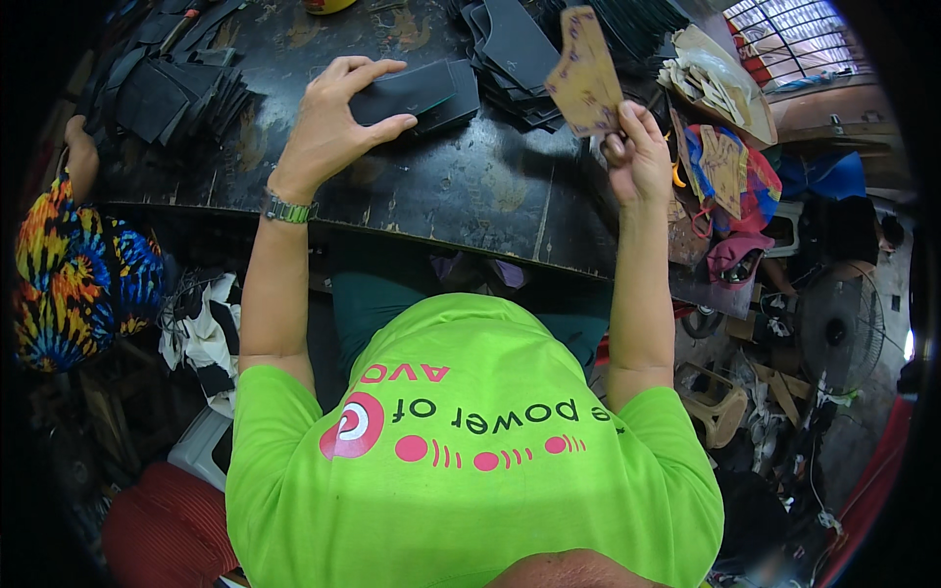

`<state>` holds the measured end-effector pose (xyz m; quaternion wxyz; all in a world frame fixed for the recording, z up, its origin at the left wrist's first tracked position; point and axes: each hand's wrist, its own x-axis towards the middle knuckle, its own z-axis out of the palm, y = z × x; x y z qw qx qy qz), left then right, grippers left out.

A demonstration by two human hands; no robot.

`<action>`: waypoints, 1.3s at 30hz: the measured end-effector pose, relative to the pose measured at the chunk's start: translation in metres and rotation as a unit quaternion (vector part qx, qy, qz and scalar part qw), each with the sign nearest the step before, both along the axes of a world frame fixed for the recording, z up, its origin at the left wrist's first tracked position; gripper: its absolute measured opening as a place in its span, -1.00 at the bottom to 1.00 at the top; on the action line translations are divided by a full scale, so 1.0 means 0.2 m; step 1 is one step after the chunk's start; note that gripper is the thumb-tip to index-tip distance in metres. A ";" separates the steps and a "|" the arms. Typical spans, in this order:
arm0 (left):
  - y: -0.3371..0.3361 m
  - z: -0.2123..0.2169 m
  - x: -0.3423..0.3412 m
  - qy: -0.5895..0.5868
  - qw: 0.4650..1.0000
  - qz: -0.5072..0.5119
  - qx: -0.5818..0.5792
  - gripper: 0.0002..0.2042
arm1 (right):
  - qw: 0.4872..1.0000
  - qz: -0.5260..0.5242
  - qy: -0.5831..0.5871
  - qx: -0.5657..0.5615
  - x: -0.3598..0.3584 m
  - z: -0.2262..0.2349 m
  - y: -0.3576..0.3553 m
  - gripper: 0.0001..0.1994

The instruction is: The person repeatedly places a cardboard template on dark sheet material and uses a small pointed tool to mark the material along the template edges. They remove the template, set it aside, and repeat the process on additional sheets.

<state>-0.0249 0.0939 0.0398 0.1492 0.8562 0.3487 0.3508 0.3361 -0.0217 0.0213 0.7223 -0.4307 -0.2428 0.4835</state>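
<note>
My right hand point(637, 157) pinches the lower edge of a flat tan-brown pattern piece point(585, 78) with dark smudges and a curved cut-in side, held up above the table. Beside a small stack of black sheet pieces point(431, 96), my left hand point(338, 122) has its thumb and fingers spread apart. Its fingertips reach over the near left part of the stack; whether they touch it I cannot tell. Thin greenish marks show on the top piece. A larger pile of black cut pieces point(510, 49) lies just right of that stack.
More black cut pieces point(176, 93) are heaped at the table's left. The worn black table point(470, 201) has its edge before me. Cluttered cloth and another brown pattern piece point(723, 167) lie at the right. A person in a colourful patterned garment point(88, 269) is at the far left.
</note>
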 end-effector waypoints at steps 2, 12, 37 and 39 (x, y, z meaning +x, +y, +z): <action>-0.06 0.05 -0.02 -0.018 1.000 0.015 -0.016 -0.43 | 0.999 0.031 0.042 0.013 0.04 -0.01 -0.10 -0.92; -0.47 -0.12 0.24 0.154 0.964 -0.201 -0.079 -0.49 | 0.997 0.044 0.049 -0.044 -0.01 -0.09 -0.27 -0.88; -0.49 -0.20 0.15 0.109 0.986 -0.111 -0.062 -0.51 | 0.971 -0.203 -0.113 -0.061 0.48 0.03 -0.65 -0.84; -0.49 -0.19 0.15 0.112 0.986 -0.107 -0.061 -0.52 | 0.971 -0.195 -0.122 -0.072 0.47 -0.01 -0.63 -0.84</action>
